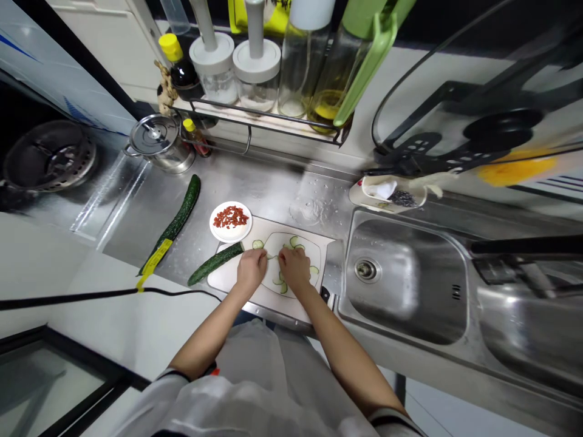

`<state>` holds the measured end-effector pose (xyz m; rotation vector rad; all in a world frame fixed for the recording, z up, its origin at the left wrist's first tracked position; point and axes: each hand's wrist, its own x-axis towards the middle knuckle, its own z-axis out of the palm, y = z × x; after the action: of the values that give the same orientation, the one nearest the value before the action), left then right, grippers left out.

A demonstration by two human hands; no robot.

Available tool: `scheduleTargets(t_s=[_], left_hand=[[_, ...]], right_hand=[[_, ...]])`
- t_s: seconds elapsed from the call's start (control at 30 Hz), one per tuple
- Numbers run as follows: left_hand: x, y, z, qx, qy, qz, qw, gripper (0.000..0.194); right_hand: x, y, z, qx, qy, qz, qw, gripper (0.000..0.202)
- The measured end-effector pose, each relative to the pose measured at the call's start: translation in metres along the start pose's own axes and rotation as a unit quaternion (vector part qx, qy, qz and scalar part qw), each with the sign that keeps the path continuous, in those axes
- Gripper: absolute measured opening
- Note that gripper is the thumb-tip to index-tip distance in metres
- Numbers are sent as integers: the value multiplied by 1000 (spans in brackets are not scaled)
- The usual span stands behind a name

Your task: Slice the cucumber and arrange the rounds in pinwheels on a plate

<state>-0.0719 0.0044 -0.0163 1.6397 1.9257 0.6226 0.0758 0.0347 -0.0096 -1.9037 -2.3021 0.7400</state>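
My left hand point(252, 269) and my right hand point(295, 267) are close together over the cutting board point(268, 230), fingers pinched on a thin cucumber slice point(272, 257) between them. Under my right hand lies a white plate point(291, 288) with several curved cucumber slices point(280, 281) set around it. A cut cucumber point(214, 264) rests at the board's left edge, beside my left hand. One round slice point(257, 244) lies just above that hand. Red pieces point(230, 216) fill a small white dish point(231, 238) behind the board. To the board's right lies a knife point(334, 267).
A whole cucumber point(182, 212) with a yellow label lies on the left of the steel counter point(268, 176). Behind it stands a lidded pot point(157, 142). A rack point(268, 118) holds jars and bottles. The sink point(410, 279) is at the right.
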Motion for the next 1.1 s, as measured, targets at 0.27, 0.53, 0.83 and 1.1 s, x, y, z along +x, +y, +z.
scheduleTargets(t_s=[0.27,0.53,0.83,1.1], left_hand=[[6,-8,2,29,9,14,999,20],[4,-12,1,-14,-2,37,999,23],[2,-17,5,-35,10,35,999,20],[-1,-19,8,-40,21,25,999,19]], right_hand=[[5,5,16,-59,43,-50,996,21],[0,10,20,-83,77,-82,990,24],[-19,16,30,-87,108,-131,982,26],[-25,18,30,-110,90,-147,979,31]])
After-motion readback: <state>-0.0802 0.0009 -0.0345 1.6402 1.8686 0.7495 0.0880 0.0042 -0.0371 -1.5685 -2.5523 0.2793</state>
